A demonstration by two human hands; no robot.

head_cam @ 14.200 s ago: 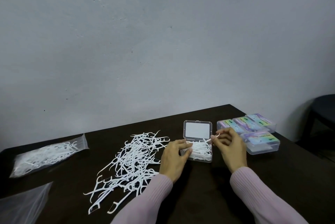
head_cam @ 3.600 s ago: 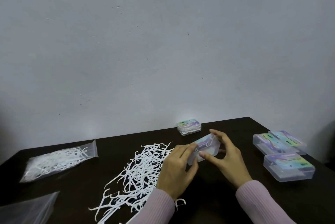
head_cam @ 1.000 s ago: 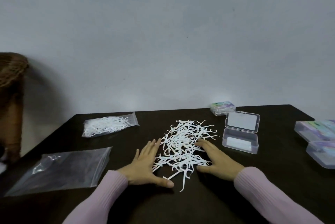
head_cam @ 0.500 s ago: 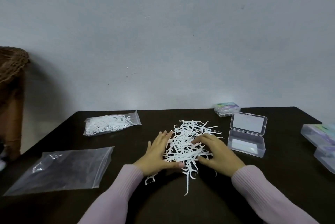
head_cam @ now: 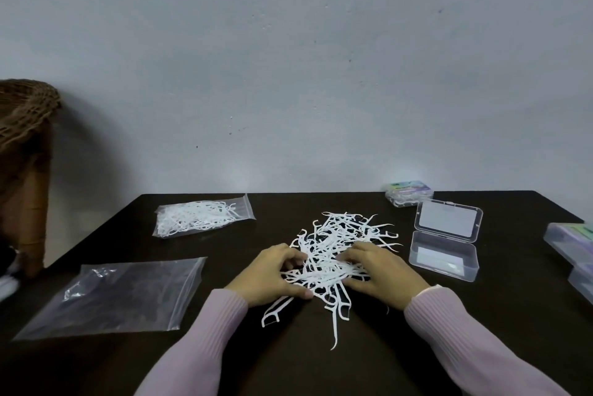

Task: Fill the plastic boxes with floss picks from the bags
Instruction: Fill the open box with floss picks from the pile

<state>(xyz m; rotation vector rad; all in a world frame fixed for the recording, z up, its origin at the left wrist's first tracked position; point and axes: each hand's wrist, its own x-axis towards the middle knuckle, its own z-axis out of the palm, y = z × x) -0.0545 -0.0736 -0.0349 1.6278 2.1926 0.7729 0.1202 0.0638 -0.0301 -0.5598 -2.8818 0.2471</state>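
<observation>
Left hand [head_cam: 268,273], right hand [head_cam: 382,270]: fingers curled into picks [head_cam: 337,251] pile mid-table, scooping from both sides. Picks light, springy, tangle-prone; take bunch at handles. Open box [head_cam: 444,262] just right, empty.

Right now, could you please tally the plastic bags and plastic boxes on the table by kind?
Clear zip bags: 2, one filled with white floss picks, one flat and empty.
Open, empty clear plastic box: 1.
Closed clear plastic boxes with colourful labels: 3 in view, two cut off at the right edge.
Total: 6.
</observation>
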